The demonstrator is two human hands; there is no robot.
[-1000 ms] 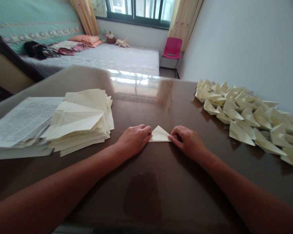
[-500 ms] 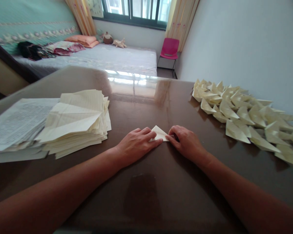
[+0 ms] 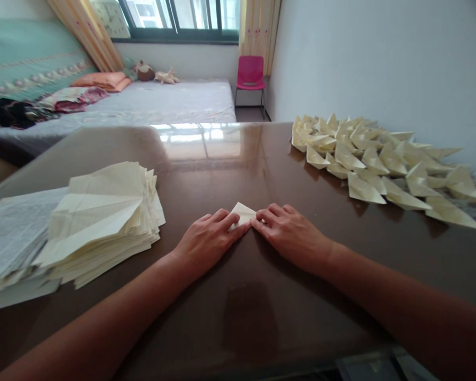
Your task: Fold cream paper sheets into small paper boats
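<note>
A small cream folded paper (image 3: 244, 211) with a triangular peak pointing away from me lies on the brown table, between my hands. My left hand (image 3: 206, 235) is closed on its left corner, thumb along the near edge and fingers on top. At the right corner, my right hand (image 3: 291, 233) grips the paper with its fingertips, close to the left thumb. Both hands rest low against the tabletop, and their fingers hide the paper's two side corners.
Left of my hands lies a stack of cream paper sheets (image 3: 99, 211), beside printed sheets (image 3: 19, 227). Several folded paper boats (image 3: 367, 188) crowd the right side of the glossy table (image 3: 206, 180). Beyond are a bed (image 3: 174, 100) and a pink chair (image 3: 250, 71).
My right hand has shifted inward over the paper's right corner, its fingers now nearer the left thumb. The left hand keeps its hold. The camera view has turned and tilted slightly.
</note>
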